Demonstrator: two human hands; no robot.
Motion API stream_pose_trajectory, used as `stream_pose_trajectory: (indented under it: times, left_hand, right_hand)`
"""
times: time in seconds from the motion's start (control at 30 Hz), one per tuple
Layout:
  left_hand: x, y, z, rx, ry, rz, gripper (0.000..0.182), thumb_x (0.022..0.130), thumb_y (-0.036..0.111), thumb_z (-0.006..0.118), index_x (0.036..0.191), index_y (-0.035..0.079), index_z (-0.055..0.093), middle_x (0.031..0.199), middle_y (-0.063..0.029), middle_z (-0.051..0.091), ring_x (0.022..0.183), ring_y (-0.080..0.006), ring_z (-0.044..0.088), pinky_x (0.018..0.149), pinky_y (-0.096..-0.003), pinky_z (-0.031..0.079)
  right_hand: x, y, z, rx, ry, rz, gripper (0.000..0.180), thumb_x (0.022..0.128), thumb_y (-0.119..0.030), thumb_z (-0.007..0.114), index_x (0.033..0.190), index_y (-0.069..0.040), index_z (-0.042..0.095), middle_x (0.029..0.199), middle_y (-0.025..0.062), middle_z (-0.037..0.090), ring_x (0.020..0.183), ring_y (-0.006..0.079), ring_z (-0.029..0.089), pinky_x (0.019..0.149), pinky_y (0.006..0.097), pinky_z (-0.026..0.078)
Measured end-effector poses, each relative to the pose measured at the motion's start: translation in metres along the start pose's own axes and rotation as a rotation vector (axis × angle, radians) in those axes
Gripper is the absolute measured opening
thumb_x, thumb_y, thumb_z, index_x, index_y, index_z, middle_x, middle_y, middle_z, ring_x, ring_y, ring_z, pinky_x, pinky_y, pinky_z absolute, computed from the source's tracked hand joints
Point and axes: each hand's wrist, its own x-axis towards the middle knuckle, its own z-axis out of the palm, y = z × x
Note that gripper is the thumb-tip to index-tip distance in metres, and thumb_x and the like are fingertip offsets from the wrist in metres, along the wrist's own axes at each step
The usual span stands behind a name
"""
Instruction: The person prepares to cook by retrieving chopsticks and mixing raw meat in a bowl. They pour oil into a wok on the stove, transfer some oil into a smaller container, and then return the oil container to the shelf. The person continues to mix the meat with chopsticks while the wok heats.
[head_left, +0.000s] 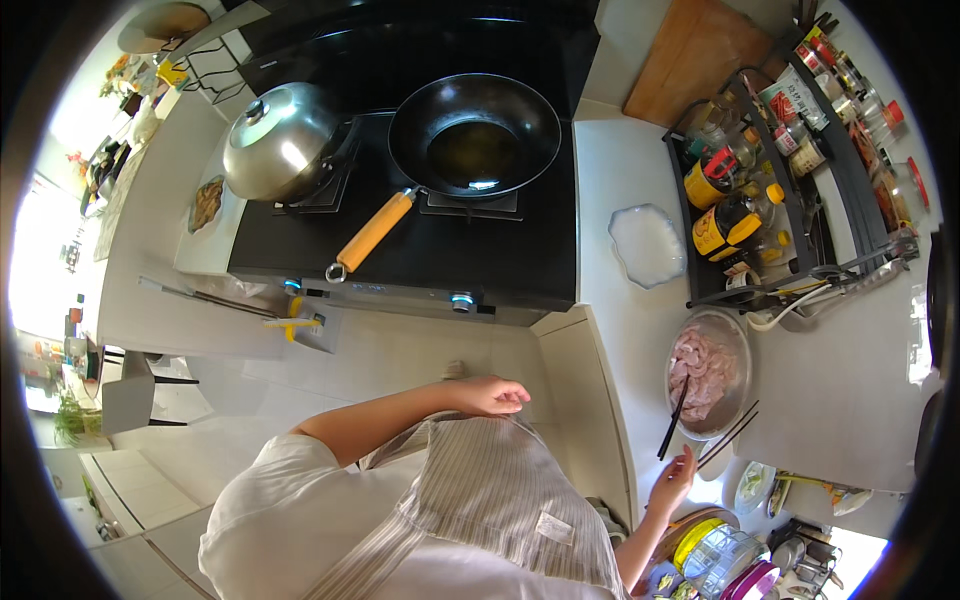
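My right hand (675, 480) is over the counter, at the near ends of a pair of dark chopsticks (735, 429). Whether its fingers grip them cannot be made out. Beyond it sits a metal bowl (744, 360) of pale pink sliced raw meat (699, 367). Another pair of black chopsticks (673, 427) leans in the meat and over the rim. A small white dish (716, 459) is partly hidden by the chopsticks. My left hand (491, 395), empty and loosely curled, hangs before my striped apron (495, 480). A dark wok (416, 120) with oil (472, 154) in its bottom rests on the right burner.
The wok's wooden handle (375, 232) points toward me over the black stove (480, 259). A domed-lid pot (281, 142) occupies the left burner. A white scalloped plate (647, 246) lies beside the bottle rack (787, 202). A large clear jar (724, 559) stands near my right forearm.
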Motion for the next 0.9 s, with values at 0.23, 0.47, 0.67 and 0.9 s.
stream_pose_trajectory:
  times: [0.23, 0.47, 0.67, 0.9]
  left_hand:
    - [-0.036, -0.056, -0.049, -0.045, 0.117, -0.096, 0.033, 0.097, 0.03, 0.046, 0.116, 0.004, 0.056, 0.1, -0.0089, 0.065, 0.094, -0.0146, 0.061, 0.084, -0.0279, 0.048]
    - [-0.065, -0.194, -0.053, 0.34, 0.698, -0.357, 0.046, 0.096, 0.038, 0.037, 0.08, 0.002, 0.061, 0.077, -0.0171, 0.064, 0.074, -0.0339, 0.061, 0.069, -0.0433, 0.047]
    - [-0.098, -0.293, -0.003, -0.187, 0.579, -0.881, 0.054, 0.097, 0.048, 0.033, 0.104, 0.006, 0.067, 0.098, -0.0231, 0.065, 0.102, -0.0362, 0.058, 0.087, -0.0402, 0.047]
    - [-0.069, -0.333, 0.04, -0.876, 0.43, -0.786, 0.057, 0.094, 0.055, 0.033, 0.118, 0.012, 0.06, 0.108, -0.0171, 0.064, 0.097, -0.0297, 0.061, 0.082, -0.0458, 0.05]
  right_hand:
    - [-0.011, 0.017, 0.007, -0.147, -0.038, 0.181, 0.039, 0.084, 0.005, 0.048, 0.121, -0.004, 0.053, 0.088, 0.011, 0.056, 0.062, 0.0187, 0.051, 0.053, 0.0305, 0.042]
    - [0.024, 0.046, 0.011, -0.255, -0.118, 0.253, 0.03, 0.089, -0.002, 0.045, 0.118, -0.002, 0.054, 0.099, 0.0194, 0.06, 0.088, 0.0377, 0.058, 0.077, 0.0437, 0.046]
    - [0.079, 0.045, 0.014, -0.302, -0.012, 0.045, 0.027, 0.091, -0.007, 0.044, 0.115, -0.004, 0.057, 0.105, 0.0203, 0.062, 0.096, 0.039, 0.059, 0.081, 0.0446, 0.046]
    - [0.097, 0.011, 0.012, -0.144, -0.034, 0.055, 0.019, 0.09, -0.017, 0.053, 0.098, -0.003, 0.064, 0.074, 0.0183, 0.064, 0.062, 0.0337, 0.06, 0.058, 0.0423, 0.046]
